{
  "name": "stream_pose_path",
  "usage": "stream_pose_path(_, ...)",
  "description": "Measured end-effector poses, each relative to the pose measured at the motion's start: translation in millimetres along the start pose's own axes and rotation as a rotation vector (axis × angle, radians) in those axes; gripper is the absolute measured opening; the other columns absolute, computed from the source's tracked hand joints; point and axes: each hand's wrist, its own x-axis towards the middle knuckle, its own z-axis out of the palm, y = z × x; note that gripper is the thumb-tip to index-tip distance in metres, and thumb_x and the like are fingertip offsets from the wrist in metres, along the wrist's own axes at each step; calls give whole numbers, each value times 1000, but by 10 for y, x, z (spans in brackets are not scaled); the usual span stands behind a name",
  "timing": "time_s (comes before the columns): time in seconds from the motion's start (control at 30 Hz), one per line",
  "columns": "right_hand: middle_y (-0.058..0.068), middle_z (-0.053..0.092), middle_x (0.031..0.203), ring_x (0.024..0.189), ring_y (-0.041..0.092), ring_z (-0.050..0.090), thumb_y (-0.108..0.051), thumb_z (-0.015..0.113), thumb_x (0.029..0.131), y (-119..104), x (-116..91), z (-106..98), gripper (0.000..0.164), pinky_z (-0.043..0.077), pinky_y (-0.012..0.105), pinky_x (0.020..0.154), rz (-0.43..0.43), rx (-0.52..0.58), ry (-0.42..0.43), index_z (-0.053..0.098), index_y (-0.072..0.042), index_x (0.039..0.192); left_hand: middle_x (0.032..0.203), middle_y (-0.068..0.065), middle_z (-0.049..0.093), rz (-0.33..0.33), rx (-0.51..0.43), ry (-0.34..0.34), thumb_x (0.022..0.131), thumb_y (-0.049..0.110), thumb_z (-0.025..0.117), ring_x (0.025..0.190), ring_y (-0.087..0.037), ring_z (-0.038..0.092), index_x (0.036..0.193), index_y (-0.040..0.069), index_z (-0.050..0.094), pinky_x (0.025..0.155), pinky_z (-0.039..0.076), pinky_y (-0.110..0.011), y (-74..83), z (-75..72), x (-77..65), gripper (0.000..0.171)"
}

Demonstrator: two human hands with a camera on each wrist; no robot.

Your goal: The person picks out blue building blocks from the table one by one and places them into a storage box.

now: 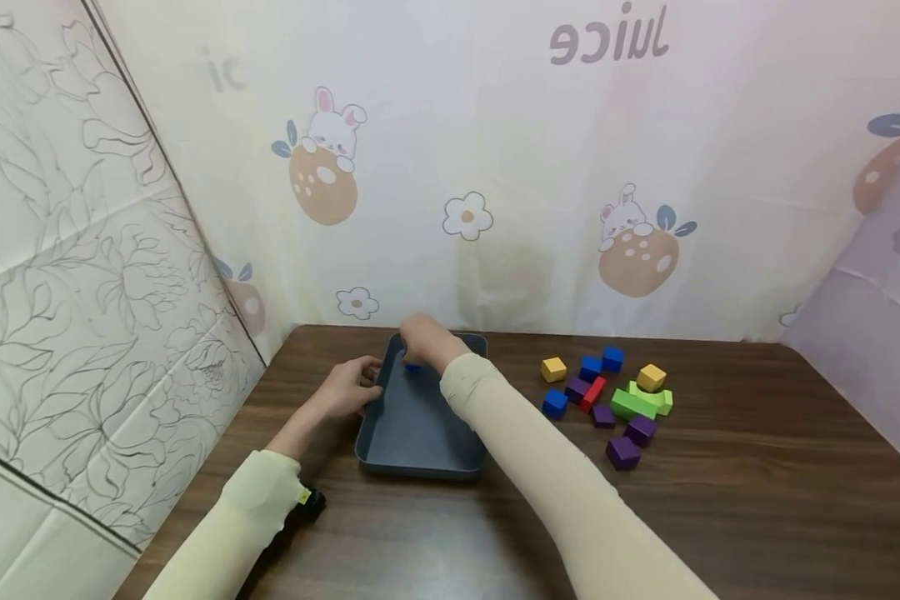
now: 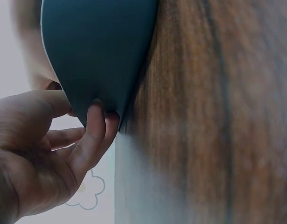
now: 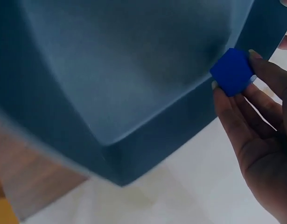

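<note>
Blue block [image 3: 232, 72] is inside the dark tray [image 1: 427, 429], up toward the far end, and the right hand [image 1: 429, 340] has it pinched between thumb and fingertips. Can't really tell if it's touching the bottom. Left hand [image 1: 345, 387] is gripping the tray's left wall, fingers on the outside. Off to the right on the wood table [image 1: 735, 492] there's a red block [image 1: 592, 395] and two green arches, kinda: a green block [image 1: 633, 406] touching a curved lime one [image 1: 662, 402].

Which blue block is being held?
The blue block pinched by the right hand at the tray; the other three blue blocks lie on the table.
</note>
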Motion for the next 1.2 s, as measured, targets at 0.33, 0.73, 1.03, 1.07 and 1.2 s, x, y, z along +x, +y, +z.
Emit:
stream_pose_path(0.33, 6, 70, 89, 80, 20, 63, -20, 76, 98, -18, 0, 142, 17, 57, 31, 75, 137, 42, -2, 75, -4, 94, 126, -26, 65, -9, 14, -1, 100, 3, 65, 81, -24, 72, 149, -4, 52, 63, 64, -38, 3, -7, 1, 50)
stream_pose_path(0.73, 11, 71, 116, 96, 22, 61, -14, 69, 101, -99, -58, 212, 19, 56, 32, 86, 141, -66, 12, 75, -4, 116, 127, -27, 65, -10, 33, 3, 100, 3, 65, 82, -24, 72, 148, -4, 53, 63, 65, -39, 17, 13, -8, 50)
stream_pose_path(1.03, 8, 70, 105, 90, 22, 61, -25, 72, 100, -79, -58, 140, 27, 56, 32, 79, 106, -40, -44, 74, -3, 115, 124, -25, 65, -15, 26, 5, 100, 3, 65, 79, -23, 71, 148, -4, 53, 62, 64, -38, 4, 16, -9, 50)
stream_pose_path(1.07, 8, 70, 102, 88, 22, 61, -27, 72, 100, -80, -63, 111, 26, 56, 33, 78, 97, -43, -46, 75, -3, 112, 124, -26, 65, -13, 23, 4, 100, 2, 65, 80, -23, 71, 148, -4, 53, 62, 65, -38, 2, 16, -8, 50)
stream_pose_path(1.2, 7, 71, 98, 84, 20, 63, -34, 72, 101, -104, -140, -64, 31, 57, 33, 79, 44, -42, -23, 75, -4, 108, 124, -25, 65, -20, 12, 5, 100, 3, 65, 83, -25, 72, 148, -4, 53, 63, 65, -38, 17, 8, -1, 50)
